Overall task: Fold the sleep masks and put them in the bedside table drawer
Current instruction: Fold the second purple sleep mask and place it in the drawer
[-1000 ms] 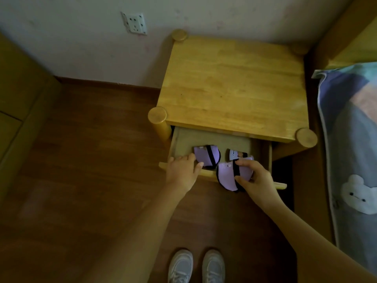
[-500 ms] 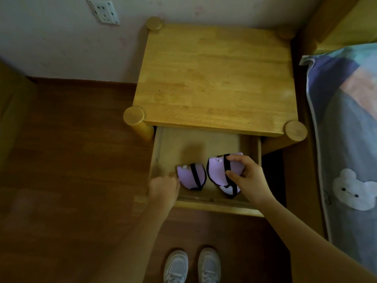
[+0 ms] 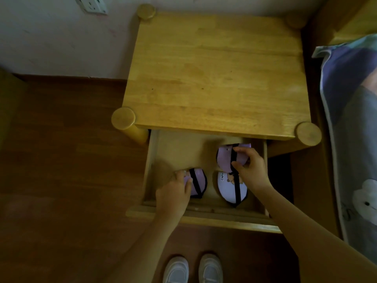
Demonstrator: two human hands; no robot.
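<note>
The wooden bedside table (image 3: pixel 214 74) has its drawer (image 3: pixel 204 218) pulled open. Inside lie folded purple sleep masks with black straps. My left hand (image 3: pixel 175 193) rests on the left mask (image 3: pixel 199 183), its fingers laid over the mask's left edge. My right hand (image 3: pixel 252 170) pinches the upper right mask (image 3: pixel 224 158) between thumb and fingers, near the back of the drawer. Below it lies a third mask (image 3: pixel 228 188) with a printed cartoon and letters, flat on the drawer floor.
A bed with a patterned blue cover (image 3: pixel 353 139) runs along the right. White shoes (image 3: pixel 191 268) stand on the dark wood floor in front of the drawer. A wall socket (image 3: pixel 91 5) sits at top left.
The drawer slid further out. My right hand moved its mask toward the back, uncovering the printed mask beneath. My left hand went from the drawer front onto the left mask.
</note>
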